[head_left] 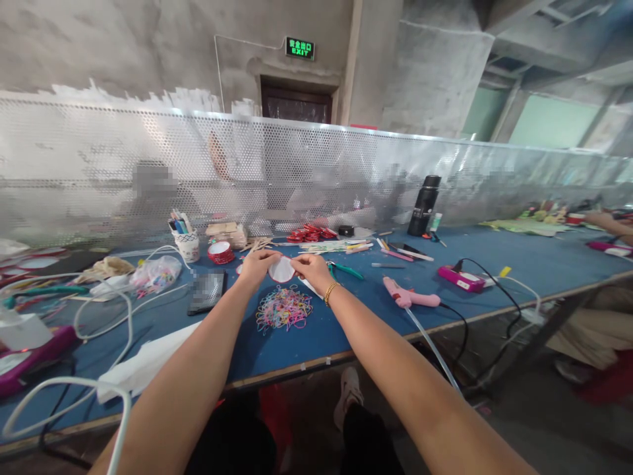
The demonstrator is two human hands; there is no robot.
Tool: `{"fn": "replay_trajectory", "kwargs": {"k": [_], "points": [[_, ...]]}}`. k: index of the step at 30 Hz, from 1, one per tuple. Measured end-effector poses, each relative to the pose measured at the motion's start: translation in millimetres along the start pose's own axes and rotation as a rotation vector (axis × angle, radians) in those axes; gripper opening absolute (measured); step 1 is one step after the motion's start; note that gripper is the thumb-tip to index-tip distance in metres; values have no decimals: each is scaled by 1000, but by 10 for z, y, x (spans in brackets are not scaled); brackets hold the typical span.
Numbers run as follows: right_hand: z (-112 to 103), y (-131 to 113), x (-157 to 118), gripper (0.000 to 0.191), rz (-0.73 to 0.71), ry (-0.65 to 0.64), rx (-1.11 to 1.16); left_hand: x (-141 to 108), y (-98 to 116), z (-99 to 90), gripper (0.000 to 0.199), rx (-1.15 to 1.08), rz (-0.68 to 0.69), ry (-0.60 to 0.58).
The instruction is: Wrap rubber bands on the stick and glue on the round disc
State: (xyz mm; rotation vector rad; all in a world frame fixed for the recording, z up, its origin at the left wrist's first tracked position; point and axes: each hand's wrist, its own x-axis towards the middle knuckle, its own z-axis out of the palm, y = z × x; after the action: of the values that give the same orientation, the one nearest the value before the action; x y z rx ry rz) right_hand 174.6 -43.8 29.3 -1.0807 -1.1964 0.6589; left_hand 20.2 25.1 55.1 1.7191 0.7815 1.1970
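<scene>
Left hand (257, 265) and right hand (310, 267) pinching opposite edges of a white disc (281, 270), held just above the blue table (544, 260), beyond a pile of bands (283, 309), with a pink glue gun (408, 295) lying off right.

Both bare forearms stretched forward, converging. Left hand (257, 265) curled, palm down, fingertips pinched. Right hand (310, 266) opposite, fingers bent in a matching pinching grip, thin gold bracelet (330, 292) at the wrist. Hands nearly touching.
</scene>
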Motion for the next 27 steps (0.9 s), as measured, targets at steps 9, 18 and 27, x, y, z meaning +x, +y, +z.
{"fn": "replay_trajectory", "kwargs": {"k": [9,18,27], "points": [[-7,88,40,16,-76,25,-94,-25,30,11,33,-60,-21,-3],[-6,69,20,17,-106,23,-116,-23,1,11,36,-73,-32,0],[-27,-1,9,25,-30,78,-157,-56,14,76,49,-174,-158,-32]]}}
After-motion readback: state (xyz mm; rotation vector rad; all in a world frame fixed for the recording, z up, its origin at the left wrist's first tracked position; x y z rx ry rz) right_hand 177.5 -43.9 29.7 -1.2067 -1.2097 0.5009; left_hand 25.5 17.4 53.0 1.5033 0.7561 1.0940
